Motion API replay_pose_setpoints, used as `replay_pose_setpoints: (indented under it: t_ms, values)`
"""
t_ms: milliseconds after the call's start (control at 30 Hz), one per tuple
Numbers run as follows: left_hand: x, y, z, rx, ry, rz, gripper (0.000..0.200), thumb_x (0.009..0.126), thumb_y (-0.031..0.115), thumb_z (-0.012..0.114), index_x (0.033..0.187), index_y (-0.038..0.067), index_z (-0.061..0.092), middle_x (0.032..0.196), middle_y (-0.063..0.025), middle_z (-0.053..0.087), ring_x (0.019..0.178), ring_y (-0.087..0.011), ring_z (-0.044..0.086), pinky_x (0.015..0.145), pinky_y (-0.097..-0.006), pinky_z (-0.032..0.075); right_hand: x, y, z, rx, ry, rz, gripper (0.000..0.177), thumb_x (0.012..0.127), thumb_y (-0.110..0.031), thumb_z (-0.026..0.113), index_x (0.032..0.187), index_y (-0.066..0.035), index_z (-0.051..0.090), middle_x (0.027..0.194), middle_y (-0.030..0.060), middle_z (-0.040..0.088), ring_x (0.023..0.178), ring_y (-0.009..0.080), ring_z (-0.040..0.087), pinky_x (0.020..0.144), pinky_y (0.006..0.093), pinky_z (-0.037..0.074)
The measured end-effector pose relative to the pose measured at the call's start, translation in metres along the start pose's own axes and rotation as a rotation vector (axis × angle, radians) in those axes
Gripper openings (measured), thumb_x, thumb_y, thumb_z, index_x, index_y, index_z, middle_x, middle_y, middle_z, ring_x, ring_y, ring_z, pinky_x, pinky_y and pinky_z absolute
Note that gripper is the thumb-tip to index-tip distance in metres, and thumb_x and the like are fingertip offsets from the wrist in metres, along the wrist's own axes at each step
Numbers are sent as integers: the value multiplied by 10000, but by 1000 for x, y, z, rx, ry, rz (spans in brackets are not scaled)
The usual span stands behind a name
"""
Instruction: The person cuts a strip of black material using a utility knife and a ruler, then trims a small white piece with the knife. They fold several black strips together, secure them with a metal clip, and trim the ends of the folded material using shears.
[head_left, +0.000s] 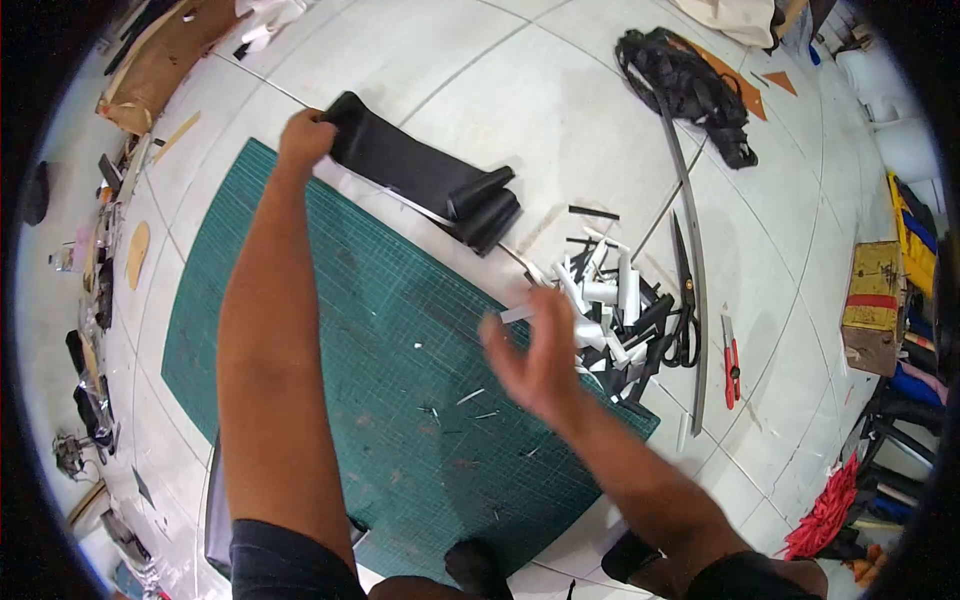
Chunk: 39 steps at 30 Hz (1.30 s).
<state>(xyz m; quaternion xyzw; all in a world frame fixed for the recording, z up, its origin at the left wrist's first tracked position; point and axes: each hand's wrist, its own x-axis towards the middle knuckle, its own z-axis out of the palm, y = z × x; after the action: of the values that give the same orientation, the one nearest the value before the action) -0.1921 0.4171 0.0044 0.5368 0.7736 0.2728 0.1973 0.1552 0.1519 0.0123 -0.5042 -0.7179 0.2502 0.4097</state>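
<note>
My left hand, closed with the fingertips pinched, grips the far left corner of a strip of black sheet material. That strip lies stretched past the cutting mat's upper edge, its right end loosely rolled and a pale underside showing along the lower edge. Blurred by motion, my right hand is over the right part of the green cutting mat, thumb and fingers apart. A small white strip shows at its fingertips. Just beyond is a heap of black and white offcuts.
Black-handled scissors and a long metal ruler lie right of the offcuts. Farther right is a red utility knife. A crumpled black bag sits at the upper right. A worn yellow box stands at the right edge.
</note>
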Motion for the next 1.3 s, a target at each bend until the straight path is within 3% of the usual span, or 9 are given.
replay_pose_setpoints:
  t_ms: [100,200,333,367,567,767,933,1200,1300]
  values:
    - [7,-11,1,50,-80,-87,432,711,184,654,1104,5,676,1025,-199,701,970,-310,676,861,-374,517,-57,7,14,-156,-168,-88,485,875,-335,693,1264,-107,513,1226,162,525,1151,326,523,930,491,402]
    - [8,-20,8,376,69,24,486,710,223,657,1134,-13,642,997,-203,703,931,-313,682,877,-370,523,-64,13,18,-156,-202,-14,482,863,-324,701,1264,-133,515,1255,132,519,1185,304,511,937,468,403]
    - [0,-14,15,320,152,-116,673,673,315,705,1255,5,569,1319,-296,511,1193,-401,554,1005,-438,461,-63,18,21,-235,-199,-9,474,848,-305,699,1255,-134,525,1270,100,528,1199,279,511,942,455,407]
    - [0,-9,12,293,82,-155,805,645,338,749,1341,25,493,1412,-300,389,1266,-443,471,1037,-462,430,-62,16,21,-252,-210,-5,468,848,-302,697,1251,-134,529,1272,97,529,1200,278,509,941,451,408]
    - [52,-42,15,136,-237,-168,890,625,304,800,1365,-7,416,1171,-269,594,1037,-366,630,928,-405,492,-59,12,21,-304,-264,2,465,839,-317,695,1233,-123,541,1271,94,528,1216,272,492,944,450,410]
    - [33,-20,20,146,5,17,556,685,205,781,1152,-11,571,1042,-207,670,996,-312,663,840,-384,518,-58,10,23,-343,-284,-5,461,840,-330,677,1226,-115,542,1270,104,522,1221,279,480,947,457,407]
    - [-3,13,7,105,55,119,505,727,197,781,1169,66,575,982,-163,694,929,-281,684,819,-366,521,-58,8,21,-343,-279,-4,471,832,-340,675,1220,-107,542,1268,106,517,1216,286,479,948,460,401]
    - [-113,128,-95,-65,60,383,440,756,141,757,1151,76,572,906,-144,704,823,-253,686,754,-347,518,-61,7,19,-224,-237,-20,559,815,-379,706,1260,-99,517,1263,147,509,1221,333,471,987,511,359]
    - [-174,171,-149,16,34,498,455,789,62,730,1205,53,546,958,-126,677,888,-184,658,784,-300,513,-56,8,12,-93,-183,-17,633,819,-419,730,1283,-63,489,1247,153,526,1193,349,498,978,491,383]
